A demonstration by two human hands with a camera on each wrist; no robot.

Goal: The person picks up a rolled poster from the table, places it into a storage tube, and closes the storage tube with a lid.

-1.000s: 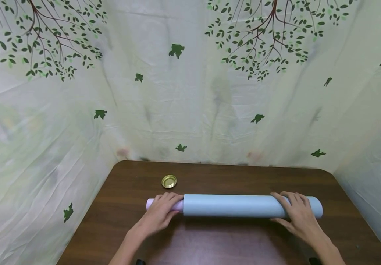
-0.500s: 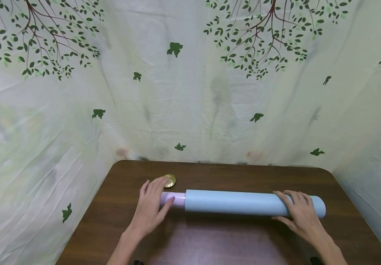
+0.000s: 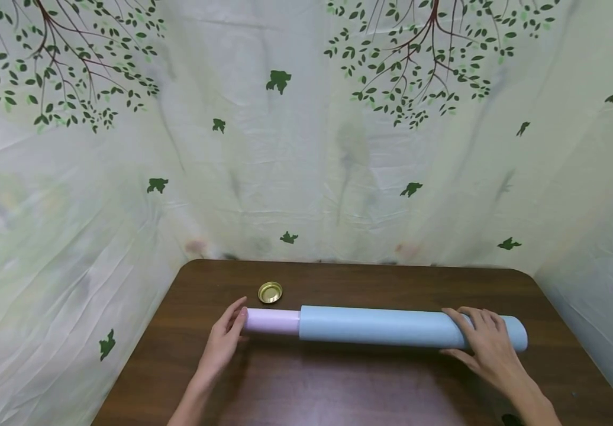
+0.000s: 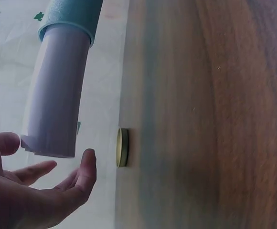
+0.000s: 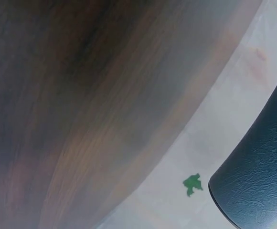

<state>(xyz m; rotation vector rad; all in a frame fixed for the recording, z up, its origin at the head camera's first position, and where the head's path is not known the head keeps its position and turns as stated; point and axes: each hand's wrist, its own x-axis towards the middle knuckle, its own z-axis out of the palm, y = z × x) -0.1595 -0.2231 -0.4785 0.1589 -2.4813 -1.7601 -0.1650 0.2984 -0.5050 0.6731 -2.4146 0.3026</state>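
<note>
Gripping the blue tube [image 3: 370, 325] near its right end with the right hand [image 3: 485, 342]; holding the left hand [image 3: 221, 342] loosely spread at the outer end of the purple roll [image 3: 273, 321], jutting from the tube's left end, along its long axis, toward that nearer hand.

With twelve o'clock at the table's [image 3: 354, 384] far edge, the outer tube [image 3: 370, 325] runs from nine to three above the tabletop. The inner tube [image 3: 273, 322] sticks out of its nine o'clock end. The left hand [image 3: 221, 343] is at the inner tube's nine o'clock tip; the right hand [image 3: 483, 344] lies over the outer tube near its three o'clock end. The lid [image 3: 270, 293] rests on the table, toward twelve from the inner tube. The curtain [image 3: 312, 160] hangs beyond, at twelve.
</note>
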